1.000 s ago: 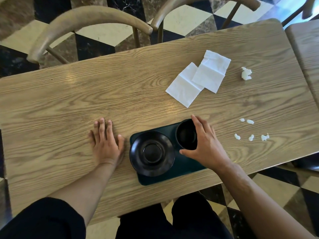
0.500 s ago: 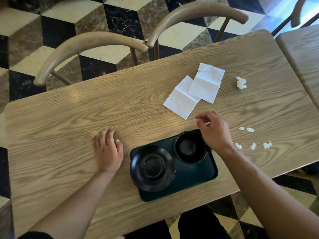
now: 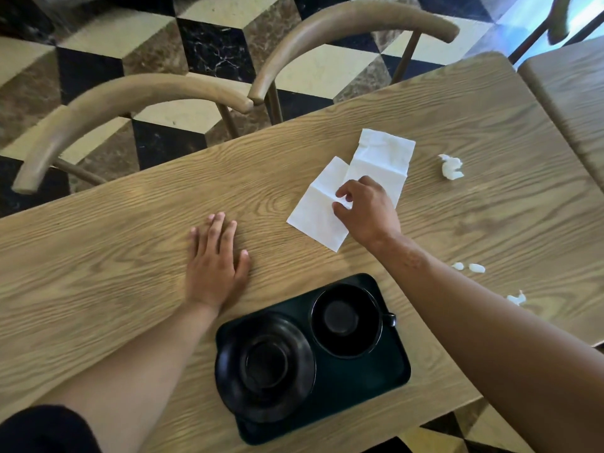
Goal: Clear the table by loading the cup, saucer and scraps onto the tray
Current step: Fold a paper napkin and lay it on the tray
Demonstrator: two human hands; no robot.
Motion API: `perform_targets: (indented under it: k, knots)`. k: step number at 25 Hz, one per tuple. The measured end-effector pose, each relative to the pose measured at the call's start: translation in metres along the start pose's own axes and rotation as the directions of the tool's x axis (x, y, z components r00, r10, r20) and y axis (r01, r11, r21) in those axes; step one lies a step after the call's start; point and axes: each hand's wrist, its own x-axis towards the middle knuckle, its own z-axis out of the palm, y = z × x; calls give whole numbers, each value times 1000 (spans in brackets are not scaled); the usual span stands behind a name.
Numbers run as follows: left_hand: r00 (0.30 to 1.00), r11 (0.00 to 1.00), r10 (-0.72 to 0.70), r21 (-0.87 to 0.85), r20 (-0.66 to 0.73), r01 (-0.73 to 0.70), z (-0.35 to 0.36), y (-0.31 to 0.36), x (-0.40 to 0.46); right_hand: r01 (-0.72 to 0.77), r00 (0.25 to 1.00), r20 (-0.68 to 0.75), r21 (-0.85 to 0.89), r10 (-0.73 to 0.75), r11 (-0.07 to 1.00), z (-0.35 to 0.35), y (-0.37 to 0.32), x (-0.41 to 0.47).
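A dark green tray [image 3: 385, 384] lies at the near edge of the wooden table [image 3: 130, 256]. On it sit a black saucer [image 3: 264, 367] at the left and a black cup [image 3: 346, 320] at the right. Two white napkins [image 3: 382, 158] lie overlapping beyond the tray. My right hand [image 3: 366, 207] rests on them, fingers curled and pinching the paper where the sheets overlap. My left hand [image 3: 214, 263] lies flat and open on the table, left of the tray. A crumpled white scrap [image 3: 451, 166] and small white bits [image 3: 475, 268] lie to the right.
Two wooden chairs [image 3: 343, 27] stand at the table's far side, over a checkered floor. A second wooden table [image 3: 572, 93] adjoins at the right. One more white bit [image 3: 516, 298] lies beside my right forearm.
My right hand let go of the cup on the tray and moved away from me onto the napkins. My left hand stayed flat on the table. The camera view shifted.
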Motion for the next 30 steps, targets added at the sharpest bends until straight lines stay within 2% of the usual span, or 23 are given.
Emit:
perform_targets:
  k: [12, 16, 21, 27, 30]
  knots:
    - [1000, 1000, -13, 0, 9, 13, -3, 1, 2, -51, 998, -32, -33, 50, 998, 17, 3, 4]
    - [1000, 1000, -16, 1, 24, 16, -5, 3, 3, -11, 997, -69, 89, 17, 996, 13, -1, -4]
    - [1000, 1000, -12, 2, 19, 12, -4, 1, 2, 124, 987, -127, 255, -94, 959, -11, -13, -28]
    - [996, 999, -40, -17, 79, 41, -9, 4, 3, 133, 991, -80, 455, -108, 880, -49, -32, -66]
    - [988, 997, -62, -25, 141, 67, -12, 6, 1, 84, 996, -31, 611, -83, 787, -66, -42, -90]
